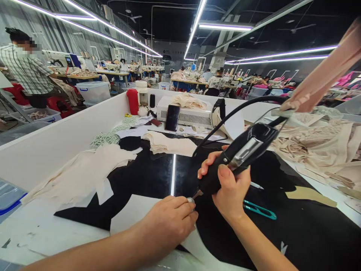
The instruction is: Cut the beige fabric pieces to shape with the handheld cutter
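R hand [232,190] clamped on black handheld tool w/ silver metal strip [244,153], tilted tip-down over black-topped table [149,173]. L hand [169,222] curled at tip; grip's partly hidden, can't tell if pinching smth. Slim teal snips [262,211] near R wrist.

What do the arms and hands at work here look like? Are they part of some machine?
No, they are a person's. The left forearm and right forearm are bare where they show: no sleeve, watch, cable or clear marking. The left hand and right hand wear no gloves. A small silvery thing shows at the left hand; I can't tell whether it's worn.
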Available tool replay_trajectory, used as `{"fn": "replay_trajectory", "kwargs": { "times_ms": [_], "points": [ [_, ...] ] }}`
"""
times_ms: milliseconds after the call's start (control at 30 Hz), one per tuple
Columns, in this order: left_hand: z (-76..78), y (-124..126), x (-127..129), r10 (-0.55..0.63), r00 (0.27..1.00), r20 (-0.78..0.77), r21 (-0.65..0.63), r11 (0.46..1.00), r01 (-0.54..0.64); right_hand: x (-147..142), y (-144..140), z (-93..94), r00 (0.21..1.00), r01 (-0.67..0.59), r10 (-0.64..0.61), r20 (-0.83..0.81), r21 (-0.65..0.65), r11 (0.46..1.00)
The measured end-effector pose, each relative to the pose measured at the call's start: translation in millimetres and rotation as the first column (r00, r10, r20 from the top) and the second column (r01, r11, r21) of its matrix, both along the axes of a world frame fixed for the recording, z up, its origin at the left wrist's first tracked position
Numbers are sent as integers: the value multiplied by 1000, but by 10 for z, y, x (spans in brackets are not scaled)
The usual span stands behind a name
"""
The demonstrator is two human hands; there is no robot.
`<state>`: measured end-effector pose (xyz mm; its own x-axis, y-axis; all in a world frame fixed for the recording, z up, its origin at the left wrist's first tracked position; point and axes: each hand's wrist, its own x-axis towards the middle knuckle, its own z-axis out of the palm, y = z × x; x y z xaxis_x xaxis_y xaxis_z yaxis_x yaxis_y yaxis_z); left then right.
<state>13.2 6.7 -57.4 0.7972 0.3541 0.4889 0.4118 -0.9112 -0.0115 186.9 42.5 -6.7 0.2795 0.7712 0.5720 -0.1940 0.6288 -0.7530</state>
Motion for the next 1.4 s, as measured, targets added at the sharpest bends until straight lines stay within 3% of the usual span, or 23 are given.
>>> {"fn": "replay_trajectory", "kwargs": {
  "times_ms": [467, 667, 1000, 1400],
  "points": [
    [-59, -52, -59, 4, 998, 68, -14, 1000, -3, -24, 6, -13, 1000, -7, 6, 10, 36, 999],
    [-51, -57, -69, 25, 1000, 13, 33, 999, -26, -24, -3, -22, 999, 16, -18, 37, 34, 999],
    [-103, -66, -54, 46, 997, 69, 76, 996, -51, -21, -7, -18, 1000, 9, -9, 21, 27, 1000],
    [-71, -86, -65, 64, 997, 37, 29, 997, -65, -3, -6, -26, 1000, -2, 2, 15, 19, 1000]
  ]
}}
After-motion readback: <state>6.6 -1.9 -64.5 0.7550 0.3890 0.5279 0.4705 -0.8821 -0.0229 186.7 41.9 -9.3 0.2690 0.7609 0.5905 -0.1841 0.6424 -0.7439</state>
